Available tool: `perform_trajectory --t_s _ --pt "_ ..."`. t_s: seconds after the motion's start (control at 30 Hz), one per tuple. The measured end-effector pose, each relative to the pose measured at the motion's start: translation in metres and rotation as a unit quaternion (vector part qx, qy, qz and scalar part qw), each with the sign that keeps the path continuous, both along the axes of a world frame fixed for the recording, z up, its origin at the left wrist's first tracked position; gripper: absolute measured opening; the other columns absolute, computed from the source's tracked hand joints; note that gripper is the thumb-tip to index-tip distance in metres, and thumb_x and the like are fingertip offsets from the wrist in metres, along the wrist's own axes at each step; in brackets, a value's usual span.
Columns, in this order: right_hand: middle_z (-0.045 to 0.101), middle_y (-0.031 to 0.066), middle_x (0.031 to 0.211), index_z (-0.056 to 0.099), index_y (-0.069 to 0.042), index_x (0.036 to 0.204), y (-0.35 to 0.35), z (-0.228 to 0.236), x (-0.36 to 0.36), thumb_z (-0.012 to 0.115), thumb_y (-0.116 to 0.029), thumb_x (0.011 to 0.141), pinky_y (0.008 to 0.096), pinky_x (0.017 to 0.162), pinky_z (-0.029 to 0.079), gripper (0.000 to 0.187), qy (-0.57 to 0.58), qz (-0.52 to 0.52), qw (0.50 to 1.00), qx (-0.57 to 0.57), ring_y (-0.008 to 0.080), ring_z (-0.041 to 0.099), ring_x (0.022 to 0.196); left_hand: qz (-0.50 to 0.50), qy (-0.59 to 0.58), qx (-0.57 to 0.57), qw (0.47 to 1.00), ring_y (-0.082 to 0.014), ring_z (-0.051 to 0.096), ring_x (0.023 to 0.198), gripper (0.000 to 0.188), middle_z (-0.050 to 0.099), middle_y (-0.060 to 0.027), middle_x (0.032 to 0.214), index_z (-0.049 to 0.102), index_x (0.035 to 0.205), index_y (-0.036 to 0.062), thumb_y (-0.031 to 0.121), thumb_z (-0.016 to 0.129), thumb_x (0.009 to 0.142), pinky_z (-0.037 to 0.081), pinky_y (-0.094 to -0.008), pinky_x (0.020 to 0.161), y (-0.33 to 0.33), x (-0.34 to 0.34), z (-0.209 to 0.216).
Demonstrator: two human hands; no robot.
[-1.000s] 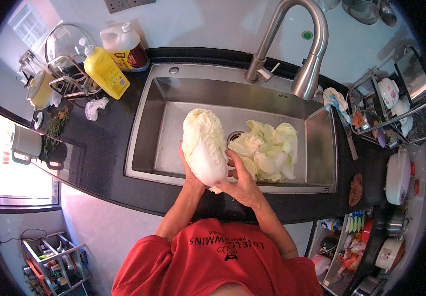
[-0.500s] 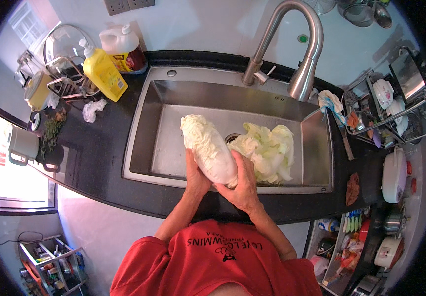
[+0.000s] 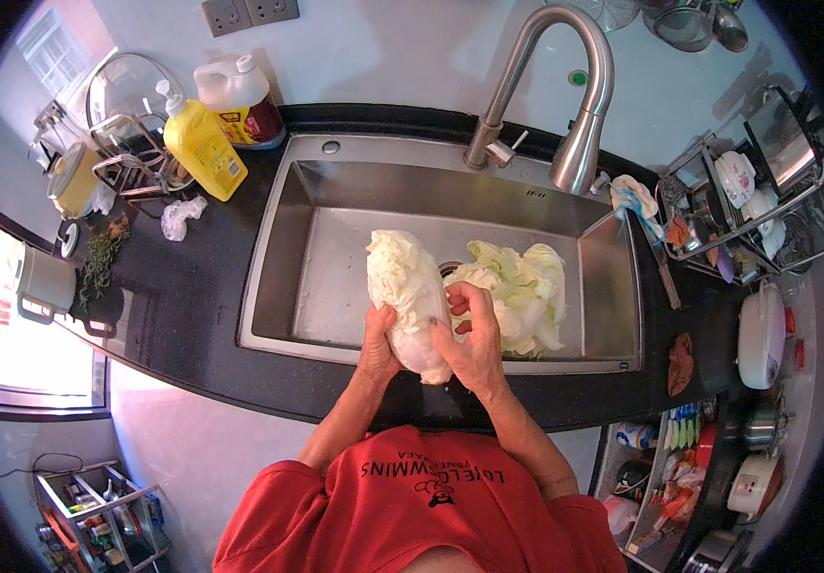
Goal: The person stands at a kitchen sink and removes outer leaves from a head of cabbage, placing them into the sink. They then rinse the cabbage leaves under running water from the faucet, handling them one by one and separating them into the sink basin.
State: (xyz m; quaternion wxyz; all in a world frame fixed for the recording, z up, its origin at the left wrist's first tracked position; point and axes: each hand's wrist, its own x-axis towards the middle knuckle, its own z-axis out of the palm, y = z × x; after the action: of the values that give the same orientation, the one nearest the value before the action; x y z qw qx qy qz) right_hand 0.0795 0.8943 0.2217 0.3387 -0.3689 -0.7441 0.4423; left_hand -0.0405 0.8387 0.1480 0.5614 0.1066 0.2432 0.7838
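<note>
Two bare hands are on one long, fat, pale yellow and white cabbage (image 3: 407, 306). The person's left hand (image 3: 380, 346) holds it from the left side, with the thumb on top. The right hand (image 3: 475, 346) has its thumb against the other side and its fingers bent; one cannot tell if they pinch a leaf. The cabbage leans over the near edge of a big, boxy, silver metal sink (image 3: 335, 258), with its curly end over the inside. Just to the right, a pile of loose, pale green and white leaves (image 3: 538, 296) lies in the sink. A tall, bent, silver metal tap (image 3: 600, 95) stands behind. Around the sink runs a shiny black counter (image 3: 192, 306). On its far left stand a yellow plastic pump bottle (image 3: 203, 145) and a clear plastic jug with a handle (image 3: 240, 94).
</note>
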Motion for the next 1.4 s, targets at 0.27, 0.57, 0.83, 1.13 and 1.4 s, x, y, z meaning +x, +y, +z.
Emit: perform_trajectory --t_s 0.27,0.57,0.83,1.13,1.4 --pt "0.043 0.0082 0.127 0.045 -0.009 0.126 0.025 0.015 0.004 0.066 -0.017 0.067 0.0316 0.077 0.046 0.063 -0.011 0.063 0.992 0.107 0.0228 0.045 0.111 -0.038 0.023 0.021 0.999 -0.023 0.052 0.11 0.075 0.049 -0.0119 0.125 0.033 0.133 0.0021 0.038 0.066 0.077 0.044 -0.0356 0.093 -0.004 0.005 -0.005" --pt "0.049 0.0102 0.124 0.052 -0.008 0.122 0.047 0.03 0.014 0.069 -0.014 0.072 0.0282 0.075 0.046 0.054 -0.002 0.152 0.981 0.124 0.0214 0.05 0.109 -0.1 0.104 -0.022 0.989 -0.0218 0.056 0.105 0.058 0.053 -0.0124 0.121 0.039 0.131 0.0043 0.042 0.049 0.088 0.047 -0.0365 0.09 -0.004 0.007 -0.016" --pt "0.057 0.0108 0.103 0.057 -0.001 0.109 0.053 0.024 0.01 0.062 -0.008 0.079 0.0293 0.072 0.046 0.03 0.026 0.102 0.965 0.241 0.0199 0.056 0.09 -0.13 0.053 -0.009 0.99 -0.0213 0.051 0.113 0.07 0.049 -0.0118 0.127 0.035 0.134 0.0027 0.043 0.058 0.081 0.04 -0.0338 0.097 -0.003 0.004 -0.013" --pt "0.059 0.0124 0.104 0.05 -0.001 0.118 0.044 0.004 -0.004 0.059 -0.018 0.085 0.0319 0.076 0.049 0.038 0.081 0.012 0.993 -0.087 0.0216 0.057 0.093 -0.141 -0.154 0.046 0.977 -0.0269 0.048 0.118 0.06 0.044 -0.0117 0.134 0.034 0.137 0.009 0.044 0.046 0.09 0.039 -0.0435 0.1 -0.002 0.006 -0.018" --pt "0.059 0.0091 0.104 0.055 0.002 0.11 0.03 -0.013 -0.029 0.06 -0.014 0.082 0.0268 0.084 0.044 0.033 0.178 0.033 0.98 -0.087 0.0138 0.054 0.096 -0.091 -0.021 -0.079 0.993 -0.0295 0.051 0.113 0.059 0.047 -0.0137 0.129 0.038 0.133 0.0101 0.048 0.044 0.088 0.044 -0.0446 0.095 -0.016 -0.037 -0.053"
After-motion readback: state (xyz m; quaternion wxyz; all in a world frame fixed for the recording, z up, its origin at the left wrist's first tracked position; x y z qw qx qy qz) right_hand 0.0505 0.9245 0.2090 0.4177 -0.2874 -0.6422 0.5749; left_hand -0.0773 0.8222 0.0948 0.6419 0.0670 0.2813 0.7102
